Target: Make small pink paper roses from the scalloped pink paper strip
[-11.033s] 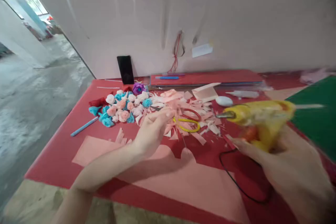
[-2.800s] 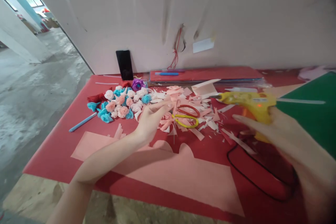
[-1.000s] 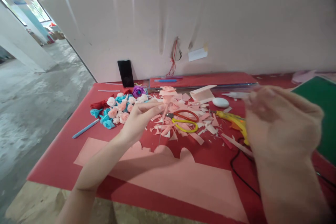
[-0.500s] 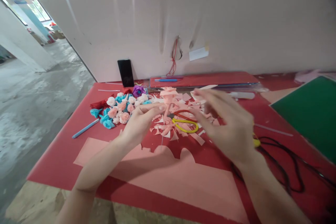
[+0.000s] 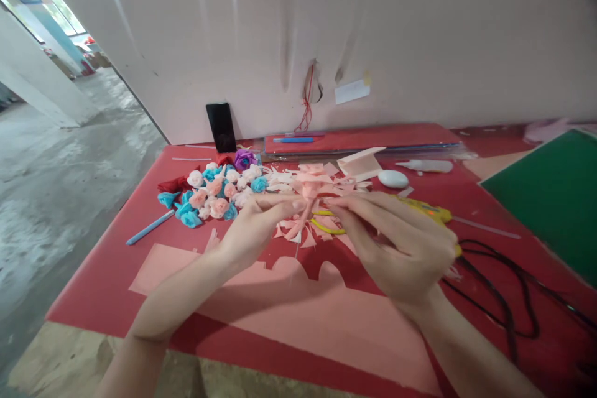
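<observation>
Between the thumb and fingers of my left hand is a pink paper flower with a thin wire stem pointing down. My right hand is closed in a pinch just to the right of the flower; what its fingertips hold, if anything, is hidden. Behind and below the fingertips show the looped yellow and red handles of scissors, lying among pink paper scraps. In front lies a large pink paper sheet with a wavy cut edge.
Left of the scraps is a pile of small paper roses, with a blue pen beside it. A phone leans on the back wall. To the right lie a yellow glue gun, a white oval object, a bottle and a green board.
My right hand has come left and its fingers have closed to a pinch beside the flower. The flower has shifted slightly right and lower, still in my left hand.
</observation>
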`<state>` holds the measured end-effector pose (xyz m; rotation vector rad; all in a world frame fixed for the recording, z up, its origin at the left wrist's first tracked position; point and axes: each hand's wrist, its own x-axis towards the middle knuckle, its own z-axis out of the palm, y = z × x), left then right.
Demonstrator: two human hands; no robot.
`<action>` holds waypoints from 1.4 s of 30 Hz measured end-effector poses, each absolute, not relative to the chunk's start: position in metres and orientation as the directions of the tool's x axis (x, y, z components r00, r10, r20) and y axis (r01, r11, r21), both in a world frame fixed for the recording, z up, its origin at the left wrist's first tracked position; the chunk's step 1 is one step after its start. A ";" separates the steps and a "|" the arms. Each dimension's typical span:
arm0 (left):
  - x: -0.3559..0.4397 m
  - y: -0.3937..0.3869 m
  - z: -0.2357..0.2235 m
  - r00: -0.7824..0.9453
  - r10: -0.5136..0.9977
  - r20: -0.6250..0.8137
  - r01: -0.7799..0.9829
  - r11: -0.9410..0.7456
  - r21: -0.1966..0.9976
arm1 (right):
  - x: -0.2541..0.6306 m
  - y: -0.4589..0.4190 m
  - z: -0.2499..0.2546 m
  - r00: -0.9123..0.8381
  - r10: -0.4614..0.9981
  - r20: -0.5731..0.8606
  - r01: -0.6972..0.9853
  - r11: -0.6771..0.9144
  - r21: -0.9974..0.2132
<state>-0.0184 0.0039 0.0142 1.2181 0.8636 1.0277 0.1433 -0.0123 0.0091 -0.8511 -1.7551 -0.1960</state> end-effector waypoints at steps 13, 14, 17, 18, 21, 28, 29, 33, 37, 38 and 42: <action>-0.022 0.001 0.016 0.292 0.952 0.094 -0.165 -0.047 0.985 | 0.166 0.003 0.018 0.237 0.853 0.465 -0.132 0.503 -0.854; -0.021 0.001 0.016 0.288 0.953 0.096 -0.173 -0.047 0.984 | 0.166 0.006 0.016 0.299 0.832 0.468 -0.075 0.509 -0.858; -0.020 -0.001 0.017 0.248 0.962 0.112 -0.199 -0.063 0.978 | 0.159 0.008 0.012 0.288 0.832 0.475 0.140 0.454 -0.880; -0.019 -0.002 0.017 0.236 0.964 0.121 -0.207 -0.072 0.976 | 0.155 0.006 0.012 0.198 0.866 0.459 0.185 0.427 -0.885; -0.018 -0.004 0.016 0.210 0.967 0.146 -0.225 -0.097 0.969 | 0.140 -0.007 0.014 -0.018 0.901 0.434 0.247 0.425 -0.871; -0.018 -0.012 0.009 0.216 0.962 0.167 -0.249 -0.111 0.962 | 0.120 -0.032 0.008 -0.167 0.750 0.640 0.468 0.632 -0.618; -0.017 -0.013 0.008 0.234 0.958 0.167 -0.264 -0.103 0.959 | 0.120 -0.033 0.007 -0.165 0.742 0.650 0.492 0.633 -0.598; -0.014 -0.017 0.005 0.290 0.941 0.171 -0.343 -0.065 0.937 | 0.121 -0.037 0.005 -0.153 0.735 0.661 0.528 0.626 -0.574; -0.013 -0.021 0.004 0.337 0.928 0.157 -0.418 -0.002 0.909 | 0.122 -0.040 0.006 -0.167 0.704 0.690 0.503 0.663 -0.555; -0.013 -0.022 0.005 0.376 0.915 0.145 -0.442 0.040 0.896 | 0.122 -0.041 0.007 -0.175 0.698 0.695 0.487 0.674 -0.555; -0.010 -0.024 0.010 0.480 0.874 0.082 -0.523 0.210 0.826 | 0.123 -0.043 0.008 -0.203 0.738 0.644 0.411 0.661 -0.628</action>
